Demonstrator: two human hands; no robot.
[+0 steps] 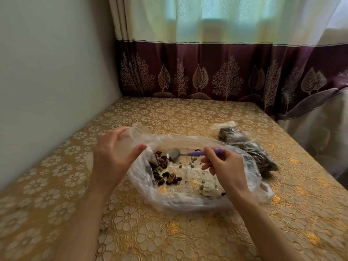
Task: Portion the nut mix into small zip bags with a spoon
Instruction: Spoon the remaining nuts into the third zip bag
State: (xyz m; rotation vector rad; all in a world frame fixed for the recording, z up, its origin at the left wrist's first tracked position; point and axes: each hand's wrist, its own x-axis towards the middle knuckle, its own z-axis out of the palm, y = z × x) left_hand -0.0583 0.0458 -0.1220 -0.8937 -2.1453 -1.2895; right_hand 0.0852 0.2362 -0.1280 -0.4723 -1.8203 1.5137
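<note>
Left hand pinches the limp, slippery bag by its rim; right hand grips the spoon by its handle.

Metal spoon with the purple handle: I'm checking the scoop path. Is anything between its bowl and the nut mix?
Nothing visible. The metal spoon with the purple handle lies inside the open clear plastic bag, beside the nut mix.

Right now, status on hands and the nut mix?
Left hand pinches the big clear plastic bag open. Right hand holds the purple-handled metal spoon, bowl by the nut mix. Nothing blocking.
</note>
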